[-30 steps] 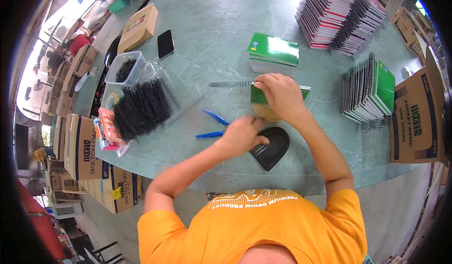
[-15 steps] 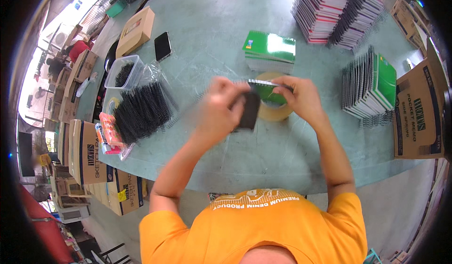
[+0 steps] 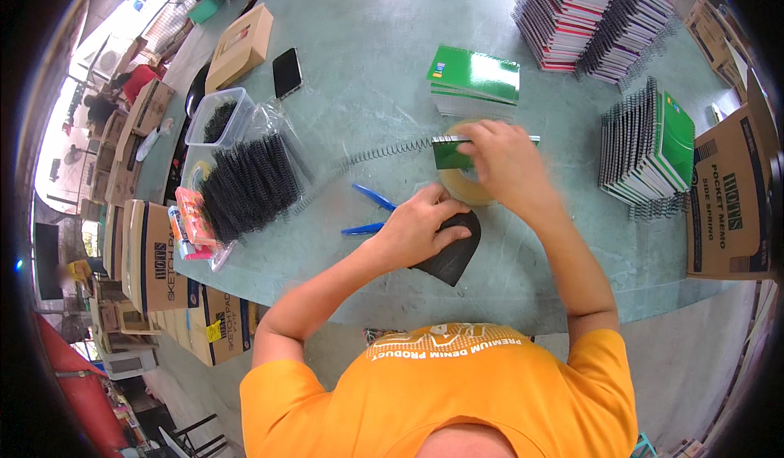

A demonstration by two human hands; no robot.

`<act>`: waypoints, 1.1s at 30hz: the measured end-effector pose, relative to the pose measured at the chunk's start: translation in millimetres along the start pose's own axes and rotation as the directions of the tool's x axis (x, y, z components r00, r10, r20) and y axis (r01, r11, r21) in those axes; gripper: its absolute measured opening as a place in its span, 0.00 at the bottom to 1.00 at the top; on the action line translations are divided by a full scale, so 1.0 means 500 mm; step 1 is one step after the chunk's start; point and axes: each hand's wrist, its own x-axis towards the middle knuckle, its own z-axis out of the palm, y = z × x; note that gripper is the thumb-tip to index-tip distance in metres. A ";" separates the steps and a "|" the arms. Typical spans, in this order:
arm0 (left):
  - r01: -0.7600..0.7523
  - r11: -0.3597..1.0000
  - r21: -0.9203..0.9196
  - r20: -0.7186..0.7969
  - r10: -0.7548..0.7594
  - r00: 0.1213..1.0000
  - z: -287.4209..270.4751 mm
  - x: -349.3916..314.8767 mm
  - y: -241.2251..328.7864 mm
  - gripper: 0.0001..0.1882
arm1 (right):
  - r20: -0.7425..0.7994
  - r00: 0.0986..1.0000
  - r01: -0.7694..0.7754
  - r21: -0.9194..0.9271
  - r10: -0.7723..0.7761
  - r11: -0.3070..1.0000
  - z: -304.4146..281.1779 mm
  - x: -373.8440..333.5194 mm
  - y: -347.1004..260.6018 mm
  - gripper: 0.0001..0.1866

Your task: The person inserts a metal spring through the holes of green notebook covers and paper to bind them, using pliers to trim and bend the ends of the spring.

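Observation:
A small green spiral notepad (image 3: 448, 157) stands over a wide roll of clear tape (image 3: 465, 187). My right hand (image 3: 505, 162) is closed on its upper edge. From that edge a long black spiral coil (image 3: 389, 149) sticks out leftward, partly threaded into the holes. Lower and to the left, my left hand (image 3: 426, 223) grips a black flat piece with a rounded end (image 3: 454, 254). Blue tool handles (image 3: 365, 229) show beside that hand; the tool's head is hidden. Just beyond the tape lies a stack of green notepads (image 3: 475, 78).
Many loose black coils (image 3: 249, 184) lie at the left by a clear plastic tub (image 3: 220, 119). A phone (image 3: 287, 73) and a cardboard box (image 3: 238, 47) are behind them. Bound notepads (image 3: 649, 144) stand at the right, near a large carton (image 3: 727, 197); more stacks (image 3: 567, 17) are farther back.
My left hand has come down and nearer with the black piece, uncovering the blue handles and the coil. My right hand has shifted slightly left along the notepad's edge.

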 end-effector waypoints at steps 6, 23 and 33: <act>0.081 0.974 0.211 0.171 -0.118 0.978 -0.096 -0.010 -0.032 0.20 | -0.022 0.998 -0.056 0.093 0.058 0.994 0.011 0.006 -0.005 0.11; 0.227 0.974 -0.022 0.191 -0.219 0.957 0.025 -0.017 -0.029 0.27 | -0.170 0.984 -0.023 0.221 0.061 0.975 0.033 0.005 0.000 0.06; 0.070 0.973 0.220 -0.008 -0.070 0.997 -0.045 0.039 0.018 0.19 | 0.292 0.902 -0.431 0.562 0.318 0.706 -0.061 -0.014 0.083 0.07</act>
